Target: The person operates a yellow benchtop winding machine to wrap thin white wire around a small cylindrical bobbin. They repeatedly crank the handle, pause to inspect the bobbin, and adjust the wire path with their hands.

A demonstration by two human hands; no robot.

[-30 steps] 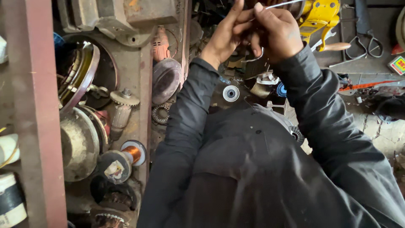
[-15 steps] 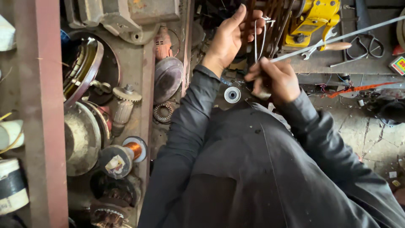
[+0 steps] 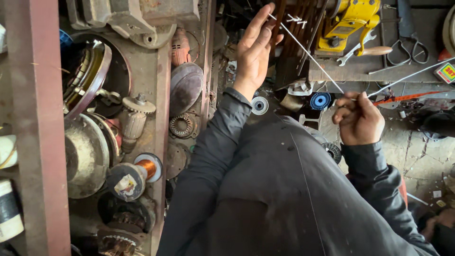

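Head view looks down past a dark jacket at two hands raised over a cluttered workshop. The left hand (image 3: 253,50) is lifted with its palm open and fingers stretched out, close together, the fingertips touching a thin white cord (image 3: 308,54) near its upper end. That cord runs taut and slanting down to the right hand (image 3: 359,118), which is curled into a loose fist and pinches it between thumb and forefinger; a second stretch of cord leads from this hand out toward the right edge. Behind the cord sits a yellow tool (image 3: 348,21) on a bench, with a wrench (image 3: 358,50) and a pair of shears (image 3: 407,42) beside it. A blue disc (image 3: 320,100) lies below the cord. To the left, a rusty shelf (image 3: 35,142) holds a copper wire spool (image 3: 144,168) and worn motor parts.
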